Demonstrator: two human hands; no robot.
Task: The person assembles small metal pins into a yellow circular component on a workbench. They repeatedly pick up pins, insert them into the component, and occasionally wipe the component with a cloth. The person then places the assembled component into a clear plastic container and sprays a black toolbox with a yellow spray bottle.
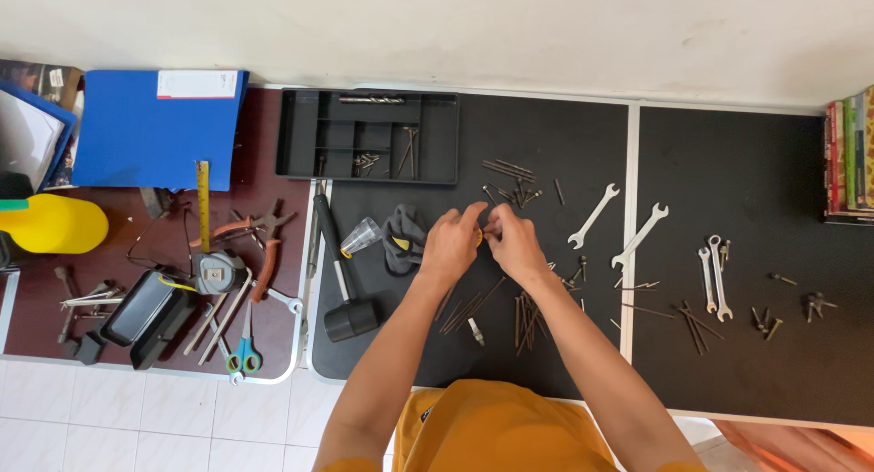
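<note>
Head view
Left hand (pixel 450 242): fingers curled, pinching a small yellow round object (pixel 479 238) with the right hand.
Right hand (pixel 515 242): fingers closed on the same object, touching the left.
Yellow object: mid-table, above the black rubber mat (pixel 546 144).
Near: loose long steel nails (pixel 523 317).
Left: black rubber mallet (pixel 344 294).
Far: black compartment tray (pixel 368 148).
Right: silver open-end wrenches (pixel 594 215).

The hands (pixel 482 240) meet over the middle of the mat (pixel 546 153). Behind them to the left lies the tray (pixel 300 135). Left of them lie a glove (pixel 402 235), a cup (pixel 362 235) and a mallet (pixel 341 290). Two wrenches (pixel 619 226) lie to the right, nails (pixel 523 317) just in front.
</note>
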